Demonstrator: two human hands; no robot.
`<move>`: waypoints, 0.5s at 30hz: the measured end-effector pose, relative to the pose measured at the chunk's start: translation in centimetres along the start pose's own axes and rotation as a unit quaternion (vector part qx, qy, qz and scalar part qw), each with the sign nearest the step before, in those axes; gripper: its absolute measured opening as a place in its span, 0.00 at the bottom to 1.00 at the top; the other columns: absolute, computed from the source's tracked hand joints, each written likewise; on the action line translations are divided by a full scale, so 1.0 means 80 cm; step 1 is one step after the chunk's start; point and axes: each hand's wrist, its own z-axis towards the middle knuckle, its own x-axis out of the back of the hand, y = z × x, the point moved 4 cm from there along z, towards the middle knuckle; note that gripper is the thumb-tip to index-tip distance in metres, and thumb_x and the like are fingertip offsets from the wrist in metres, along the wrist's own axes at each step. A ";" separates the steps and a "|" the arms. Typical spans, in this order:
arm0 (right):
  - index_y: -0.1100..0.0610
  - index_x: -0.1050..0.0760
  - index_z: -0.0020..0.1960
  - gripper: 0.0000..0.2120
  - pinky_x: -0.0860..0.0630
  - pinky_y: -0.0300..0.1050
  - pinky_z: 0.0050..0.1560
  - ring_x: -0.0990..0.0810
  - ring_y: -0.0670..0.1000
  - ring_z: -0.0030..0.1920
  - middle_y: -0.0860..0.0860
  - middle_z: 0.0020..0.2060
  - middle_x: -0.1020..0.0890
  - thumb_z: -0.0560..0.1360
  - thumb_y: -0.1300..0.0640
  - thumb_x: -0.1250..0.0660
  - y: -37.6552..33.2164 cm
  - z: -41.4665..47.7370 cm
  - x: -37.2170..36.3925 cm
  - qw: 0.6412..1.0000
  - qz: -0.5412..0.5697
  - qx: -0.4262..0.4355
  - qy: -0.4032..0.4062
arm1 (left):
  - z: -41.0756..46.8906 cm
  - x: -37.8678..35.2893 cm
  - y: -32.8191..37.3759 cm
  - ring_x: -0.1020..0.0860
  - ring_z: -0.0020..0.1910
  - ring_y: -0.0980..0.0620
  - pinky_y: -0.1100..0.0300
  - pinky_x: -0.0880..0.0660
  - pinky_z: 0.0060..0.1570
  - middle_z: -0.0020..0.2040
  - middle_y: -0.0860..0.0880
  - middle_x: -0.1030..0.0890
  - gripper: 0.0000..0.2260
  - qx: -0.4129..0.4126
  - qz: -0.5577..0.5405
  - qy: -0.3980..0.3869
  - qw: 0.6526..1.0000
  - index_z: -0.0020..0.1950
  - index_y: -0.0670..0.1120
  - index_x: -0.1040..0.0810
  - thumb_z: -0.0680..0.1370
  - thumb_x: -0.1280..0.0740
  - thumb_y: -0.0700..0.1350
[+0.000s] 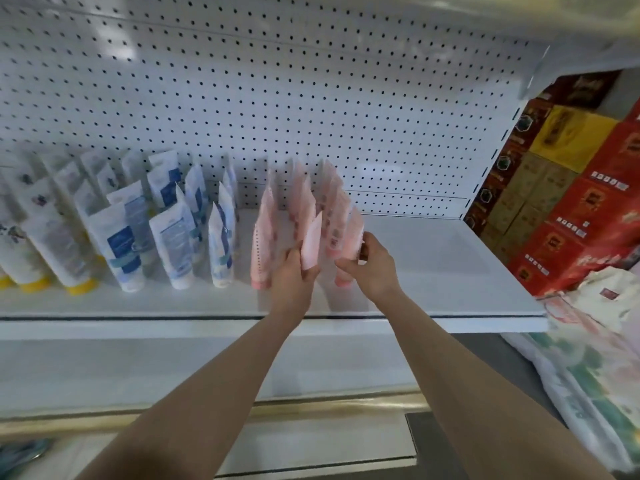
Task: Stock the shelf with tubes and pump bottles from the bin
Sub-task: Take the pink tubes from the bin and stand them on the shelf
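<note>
Two bare hands tend a cluster of pink tubes (268, 233) standing cap-down midway along the shelf (436, 268), nearer its front edge, just right of the white-and-blue tubes (173, 237). The left hand (293, 273) curls round a single pink tube (312, 242); the right hand (374, 266) pinches the rightmost tube (351, 233) at its side. Tubes judged light, soft-walled, smooth and easily toppled; best gripped low, near the stiffer cap

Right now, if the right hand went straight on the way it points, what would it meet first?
The pink tubes: the right hand touches the rightmost one. Beyond them, probably the holed back panel.
</note>
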 end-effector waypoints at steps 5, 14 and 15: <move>0.54 0.27 0.62 0.23 0.27 0.33 0.45 0.21 0.47 0.50 0.47 0.50 0.19 0.70 0.56 0.25 0.016 0.015 -0.009 1.000 0.000 0.014 -0.016 | 0.002 -0.006 -0.001 0.26 0.56 0.47 0.57 0.29 0.52 0.57 0.46 0.25 0.20 0.004 -0.005 0.042 0.999 0.66 0.43 0.30 0.76 0.31 0.44; 0.53 0.29 0.65 0.24 0.30 0.36 0.45 0.23 0.47 0.48 0.45 0.50 0.21 0.71 0.55 0.27 0.017 0.026 -0.014 0.999 -0.014 0.024 -0.017 | 0.004 -0.012 0.003 0.28 0.60 0.49 0.57 0.31 0.57 0.61 0.48 0.28 0.23 0.023 0.001 0.066 0.998 0.70 0.47 0.33 0.77 0.32 0.47; 0.54 0.30 0.65 0.24 0.30 0.37 0.45 0.23 0.47 0.47 0.45 0.49 0.21 0.71 0.55 0.27 0.017 0.026 -0.013 0.999 -0.023 0.025 -0.022 | 0.001 -0.012 0.004 0.29 0.60 0.49 0.58 0.32 0.56 0.62 0.48 0.28 0.23 0.026 0.007 0.068 0.997 0.70 0.48 0.34 0.77 0.32 0.48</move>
